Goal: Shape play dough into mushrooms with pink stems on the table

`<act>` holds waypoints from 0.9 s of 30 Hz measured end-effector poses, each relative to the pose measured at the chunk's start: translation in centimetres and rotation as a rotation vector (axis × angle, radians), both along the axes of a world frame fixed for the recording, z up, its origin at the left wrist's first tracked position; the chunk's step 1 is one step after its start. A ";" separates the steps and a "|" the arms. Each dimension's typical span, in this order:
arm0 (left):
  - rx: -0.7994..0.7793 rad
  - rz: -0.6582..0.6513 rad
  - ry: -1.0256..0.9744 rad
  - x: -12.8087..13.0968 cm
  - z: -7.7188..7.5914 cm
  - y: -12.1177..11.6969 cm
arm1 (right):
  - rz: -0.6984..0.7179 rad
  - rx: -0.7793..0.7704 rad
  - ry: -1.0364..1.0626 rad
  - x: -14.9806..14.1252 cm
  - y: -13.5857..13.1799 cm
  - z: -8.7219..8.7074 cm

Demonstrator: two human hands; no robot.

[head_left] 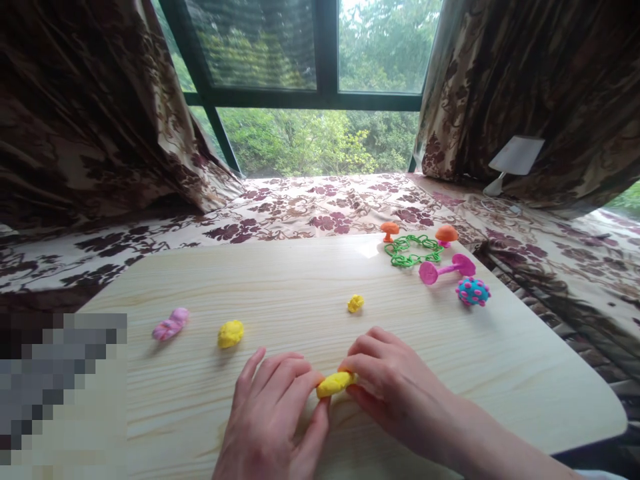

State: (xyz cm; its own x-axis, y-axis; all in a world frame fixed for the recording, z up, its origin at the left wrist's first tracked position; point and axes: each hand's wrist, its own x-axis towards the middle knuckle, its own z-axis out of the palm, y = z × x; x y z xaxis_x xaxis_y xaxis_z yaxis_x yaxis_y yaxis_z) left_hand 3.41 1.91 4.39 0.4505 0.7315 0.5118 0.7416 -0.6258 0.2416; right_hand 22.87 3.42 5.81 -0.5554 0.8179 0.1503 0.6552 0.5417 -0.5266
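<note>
1. Over on the left, a pink-and-white clay lump (171,324) lies aslant on the pale wooden table (280,273), well apart from the hands.
2. Next along I see a rounded yellow clay lump (231,334), resting just beyond the left hand.
3. The left hand (280,407) is nearly closed at thumb and forefinger, pinching the left end of a yellow clay roll; its other fingers are loosely bent and slightly spread.
4. The yellow clay roll (335,385) sits between the two hands, above the near part of the table, its right end tipped a little away from the person.
5. A small crumpled yellow clay piece (355,304) lies on the wood beyond the roll.
6. The right hand (395,380) has its thumb and fingers closed on the roll's right end.
7. Toward the far right corner, an orange mushroom shape (390,231) stands beside a ring of looped green strands (412,251).
8. At the ring's other side is an orange-capped mushroom with a pink stem (446,235).
9. Nearer me lies a magenta dumbbell shape (447,269), then a blue ball with pink dots (473,292).
10. Farthest right, a white-shaded lamp (516,157) stands by the curtain (470,80).
</note>
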 end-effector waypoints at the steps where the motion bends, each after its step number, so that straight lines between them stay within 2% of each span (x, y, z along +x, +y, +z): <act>1: -0.001 -0.002 0.009 -0.1 0.1 -0.1 | 0.003 0.018 -0.011 -0.1 0.0 0.0; 10: -0.035 0.004 -0.040 0.4 0.0 -0.5 | 0.041 0.090 -0.067 0.1 -0.8 1.0; 15: -0.034 -0.045 0.009 0.2 -0.5 0.0 | -0.004 0.044 -0.013 0.5 -0.7 0.4; 23: -0.139 -0.076 0.016 0.6 -0.5 0.8 | -0.038 0.015 -0.009 0.4 -0.3 -0.1; 27: -0.202 -0.032 -0.090 0.7 -0.8 0.8 | -0.071 -0.048 0.076 0.7 0.0 -0.3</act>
State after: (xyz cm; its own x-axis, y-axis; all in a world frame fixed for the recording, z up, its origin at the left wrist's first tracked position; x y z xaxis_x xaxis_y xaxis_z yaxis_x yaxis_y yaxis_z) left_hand 4.16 2.75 3.56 0.4340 0.8092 0.3960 0.6920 -0.5809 0.4286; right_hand 23.56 3.47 5.50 -0.4840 0.8621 0.1501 0.6480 0.4684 -0.6005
